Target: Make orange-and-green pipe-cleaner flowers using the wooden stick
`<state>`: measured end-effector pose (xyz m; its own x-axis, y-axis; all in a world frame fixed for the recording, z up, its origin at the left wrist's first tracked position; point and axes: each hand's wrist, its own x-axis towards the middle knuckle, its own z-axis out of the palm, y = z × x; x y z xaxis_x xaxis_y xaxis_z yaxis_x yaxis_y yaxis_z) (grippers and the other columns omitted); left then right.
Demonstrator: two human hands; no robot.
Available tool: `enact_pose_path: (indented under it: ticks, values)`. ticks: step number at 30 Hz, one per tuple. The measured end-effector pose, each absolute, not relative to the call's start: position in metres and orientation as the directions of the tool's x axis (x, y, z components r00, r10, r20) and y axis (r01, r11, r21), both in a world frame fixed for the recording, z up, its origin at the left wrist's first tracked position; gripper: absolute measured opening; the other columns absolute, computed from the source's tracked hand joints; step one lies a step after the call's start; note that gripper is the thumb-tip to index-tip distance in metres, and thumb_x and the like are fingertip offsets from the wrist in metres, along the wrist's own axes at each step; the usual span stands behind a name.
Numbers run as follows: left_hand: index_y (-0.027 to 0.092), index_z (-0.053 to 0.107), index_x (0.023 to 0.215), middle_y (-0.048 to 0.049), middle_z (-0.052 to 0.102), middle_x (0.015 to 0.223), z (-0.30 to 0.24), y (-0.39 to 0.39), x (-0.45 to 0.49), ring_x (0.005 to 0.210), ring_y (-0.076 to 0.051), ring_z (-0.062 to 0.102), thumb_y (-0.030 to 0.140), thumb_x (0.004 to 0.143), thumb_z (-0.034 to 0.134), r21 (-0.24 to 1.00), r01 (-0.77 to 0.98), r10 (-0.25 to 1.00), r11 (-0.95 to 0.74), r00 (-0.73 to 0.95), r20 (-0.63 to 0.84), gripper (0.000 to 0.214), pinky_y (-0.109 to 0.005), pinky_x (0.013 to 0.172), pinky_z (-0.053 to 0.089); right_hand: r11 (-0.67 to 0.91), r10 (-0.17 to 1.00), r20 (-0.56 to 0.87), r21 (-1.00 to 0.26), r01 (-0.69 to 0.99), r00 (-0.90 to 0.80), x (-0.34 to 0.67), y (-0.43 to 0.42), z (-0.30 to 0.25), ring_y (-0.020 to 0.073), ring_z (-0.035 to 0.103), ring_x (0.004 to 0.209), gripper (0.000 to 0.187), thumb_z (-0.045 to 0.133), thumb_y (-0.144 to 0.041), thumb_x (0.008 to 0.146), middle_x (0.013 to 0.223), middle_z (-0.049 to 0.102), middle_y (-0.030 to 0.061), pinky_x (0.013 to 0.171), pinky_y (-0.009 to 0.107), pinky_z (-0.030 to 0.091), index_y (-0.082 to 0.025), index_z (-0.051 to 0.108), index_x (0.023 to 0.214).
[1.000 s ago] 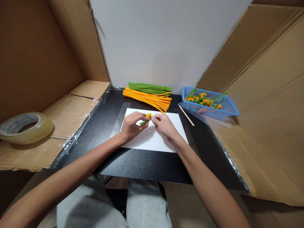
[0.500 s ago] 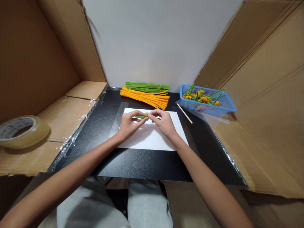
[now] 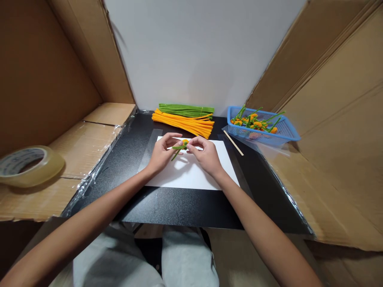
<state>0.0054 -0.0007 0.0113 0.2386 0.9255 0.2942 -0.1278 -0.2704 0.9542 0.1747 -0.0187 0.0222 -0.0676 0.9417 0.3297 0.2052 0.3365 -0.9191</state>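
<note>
Nearest, the left hand [image 3: 163, 153] and right hand [image 3: 205, 155] pinch, closed on it, a green pipe cleaner [image 3: 177, 151] with a yellow-orange bud [image 3: 185, 142], over a white paper sheet [image 3: 191, 175]. Beyond, at twelve o'clock, lie straight orange pipe cleaners [image 3: 185, 125] and straight green pipe cleaners [image 3: 185, 110]; at two o'clock, a blue plastic mesh basket [image 3: 287, 135].

Black desk [image 3: 179, 207] with white paper [image 3: 191, 177], pipe-cleaner bundles [image 3: 182, 123], blue basket [image 3: 257, 135], wooden skewer [image 3: 233, 142]
</note>
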Motion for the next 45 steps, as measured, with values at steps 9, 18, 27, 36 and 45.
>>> enact_pose_path:
  ticks: [9, 18, 27, 36, 45]
  values:
    - [0.013, 0.076, 0.082, -0.0066, 0.074, 0.076, 0.006, 0.01, 0.0, 0.069, -0.017, 0.067, 0.04, 0.072, 0.08, 0.983, -0.109, 0.916, -0.15, 0.358, 0.179, 0.029, -0.029, 0.069, 0.054, 0.485, 0.871, 0.451, -0.735, 0.474, -0.192, 0.177, -0.024, 0.026, 0.0169, 0.067, 0.075, 0.007, 0.057, -0.022, 0.086, 0.08, 0.07, 0.0028, 0.067, 0.027, 0.051, -0.02, 0.061, 0.081]
    - [0.013, 0.076, 0.083, -0.008, 0.076, 0.08, 0.0, 0.007, 0.003, 0.07, -0.017, 0.069, 0.038, 0.071, 0.082, 0.975, -0.135, 0.924, -0.175, 0.319, 0.21, 0.028, -0.03, 0.071, 0.055, 0.356, 0.934, 0.324, -0.88, 0.314, -0.151, 0.178, -0.018, 0.026, 0.0171, 0.068, 0.069, 0.006, 0.062, -0.02, 0.078, 0.072, 0.069, 0.0034, 0.066, 0.029, 0.055, -0.018, 0.061, 0.072]
    - [0.014, 0.077, 0.088, -0.0104, 0.077, 0.092, 0.002, 0.004, 0.003, 0.082, -0.022, 0.072, 0.043, 0.066, 0.085, 0.966, -0.048, 0.928, -0.255, 0.269, 0.258, 0.037, -0.032, 0.078, 0.057, 0.346, 0.938, 0.326, -0.875, 0.339, -0.115, 0.18, -0.02, 0.029, 0.0172, 0.068, 0.068, 0.008, 0.066, -0.023, 0.075, 0.072, 0.071, 0.0044, 0.066, 0.029, 0.055, -0.017, 0.066, 0.071]
    - [0.016, 0.071, 0.106, -0.0098, 0.076, 0.098, 0.01, 0.001, 0.001, 0.087, -0.022, 0.072, 0.044, 0.072, 0.079, 0.948, -0.051, 0.876, -0.315, 0.368, 0.311, 0.045, -0.034, 0.082, 0.058, 0.356, 0.933, 0.354, -0.885, 0.3, -0.061, 0.18, -0.018, 0.026, 0.0162, 0.067, 0.069, 0.012, 0.068, -0.027, 0.076, 0.074, 0.071, 0.0043, 0.069, 0.029, 0.054, -0.016, 0.067, 0.073]
    - [0.015, 0.071, 0.087, -0.0094, 0.073, 0.091, 0.004, -0.001, 0.004, 0.087, -0.022, 0.072, 0.045, 0.078, 0.075, 0.888, 0.037, 0.86, -0.458, 0.271, 0.433, 0.032, -0.032, 0.076, 0.06, 0.255, 0.964, 0.246, -0.962, 0.098, -0.096, 0.177, -0.014, 0.018, 0.0181, 0.066, 0.078, 0.029, 0.07, -0.039, 0.076, 0.083, 0.069, 0.0042, 0.069, 0.033, 0.059, -0.017, 0.068, 0.096]
